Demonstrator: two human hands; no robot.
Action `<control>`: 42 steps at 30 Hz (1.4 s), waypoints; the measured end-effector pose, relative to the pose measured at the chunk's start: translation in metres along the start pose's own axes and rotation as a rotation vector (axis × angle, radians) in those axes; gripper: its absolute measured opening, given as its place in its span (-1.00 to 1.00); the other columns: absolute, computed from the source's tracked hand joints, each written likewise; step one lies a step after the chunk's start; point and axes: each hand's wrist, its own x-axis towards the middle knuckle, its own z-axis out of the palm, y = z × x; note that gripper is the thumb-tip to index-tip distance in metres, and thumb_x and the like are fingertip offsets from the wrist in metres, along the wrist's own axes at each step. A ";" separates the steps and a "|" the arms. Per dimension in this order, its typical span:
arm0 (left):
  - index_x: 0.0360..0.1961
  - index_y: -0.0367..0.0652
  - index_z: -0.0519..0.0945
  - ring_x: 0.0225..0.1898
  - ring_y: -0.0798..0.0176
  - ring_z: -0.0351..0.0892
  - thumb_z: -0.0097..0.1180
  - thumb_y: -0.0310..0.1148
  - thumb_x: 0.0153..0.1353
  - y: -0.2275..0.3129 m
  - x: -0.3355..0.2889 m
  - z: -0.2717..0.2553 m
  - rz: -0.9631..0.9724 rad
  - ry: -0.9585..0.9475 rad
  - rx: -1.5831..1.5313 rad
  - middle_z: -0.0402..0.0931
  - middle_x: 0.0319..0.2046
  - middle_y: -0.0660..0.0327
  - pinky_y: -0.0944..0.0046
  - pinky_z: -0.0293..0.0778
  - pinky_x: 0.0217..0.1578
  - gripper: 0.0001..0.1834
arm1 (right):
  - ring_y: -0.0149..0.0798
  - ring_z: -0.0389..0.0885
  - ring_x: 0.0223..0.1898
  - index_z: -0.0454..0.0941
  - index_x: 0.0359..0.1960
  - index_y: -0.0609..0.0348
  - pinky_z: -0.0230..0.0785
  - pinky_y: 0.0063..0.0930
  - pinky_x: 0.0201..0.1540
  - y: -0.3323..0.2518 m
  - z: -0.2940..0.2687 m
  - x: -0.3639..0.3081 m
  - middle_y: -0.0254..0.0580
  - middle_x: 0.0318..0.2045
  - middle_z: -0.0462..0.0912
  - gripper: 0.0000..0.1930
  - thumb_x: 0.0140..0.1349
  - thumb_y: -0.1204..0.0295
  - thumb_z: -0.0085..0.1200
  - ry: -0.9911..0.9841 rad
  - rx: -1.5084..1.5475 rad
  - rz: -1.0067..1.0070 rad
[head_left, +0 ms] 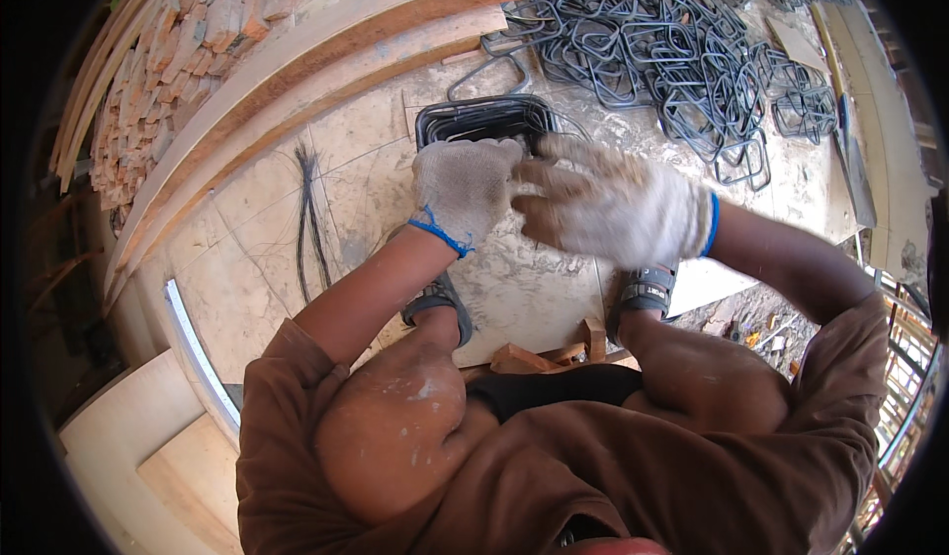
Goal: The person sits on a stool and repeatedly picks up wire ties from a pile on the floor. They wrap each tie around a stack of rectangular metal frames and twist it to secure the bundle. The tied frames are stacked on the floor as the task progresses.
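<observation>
Black rod-frame stack sits on the floor just beyond left hand and blurred right hand, can't tell if either grips anything, and frames could slip out of line if the left isn't pinning them.

The right hand is blurred — whether it grips anything is unclear. Just beyond the left hand, black metal frames are partly hidden — their near side behind it.
</observation>
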 end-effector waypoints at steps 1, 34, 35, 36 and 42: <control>-0.14 -0.05 0.79 -0.23 -0.05 0.85 0.30 -0.11 0.33 0.001 -0.001 0.001 -0.009 -0.021 -0.010 0.81 -0.27 0.09 -0.06 0.67 -0.23 -0.73 | -0.11 0.57 0.40 0.73 0.06 -0.09 0.33 0.02 0.57 0.014 0.003 -0.001 -0.32 0.18 0.70 -0.69 0.30 0.27 0.23 -0.016 -0.063 -0.020; 0.03 0.00 0.79 -0.11 -0.04 0.83 0.36 -0.02 0.31 0.013 0.008 -0.023 -0.147 -0.136 0.016 0.82 -0.15 0.09 -0.01 0.66 -0.08 -0.61 | -0.10 0.78 -0.35 0.75 0.09 0.08 0.67 -0.18 -0.17 0.080 0.020 -0.022 -0.16 -0.35 0.77 -0.71 0.46 0.26 0.18 -0.254 0.118 0.729; 0.04 0.02 0.79 -0.10 -0.04 0.83 0.36 -0.01 0.31 0.017 0.012 -0.018 -0.152 -0.138 0.011 0.83 -0.13 0.09 0.00 0.66 -0.07 -0.60 | -0.13 0.78 -0.40 0.78 0.03 0.11 0.67 -0.20 -0.23 0.082 0.027 -0.026 -0.16 -0.41 0.76 -0.73 0.47 0.28 0.18 -0.186 0.287 0.840; 0.06 0.03 0.79 -0.09 -0.04 0.83 0.36 0.00 0.31 0.017 0.013 -0.018 -0.181 -0.119 0.003 0.83 -0.13 0.08 -0.01 0.66 -0.06 -0.59 | -0.18 0.77 -0.44 0.78 0.02 0.15 0.66 -0.23 -0.32 0.083 0.003 -0.005 -0.18 -0.43 0.77 -0.76 0.46 0.33 0.19 -0.302 0.486 0.973; 0.11 0.00 0.78 -0.05 -0.10 0.83 0.34 0.09 0.31 0.020 0.029 -0.025 -0.296 -0.132 0.010 0.84 -0.10 0.04 -0.05 0.67 -0.01 -0.50 | -0.50 0.53 -0.56 0.77 0.00 0.17 0.47 -0.51 -0.49 0.105 -0.014 -0.015 -0.39 -0.50 0.68 -0.72 0.51 0.22 0.26 0.026 1.505 1.295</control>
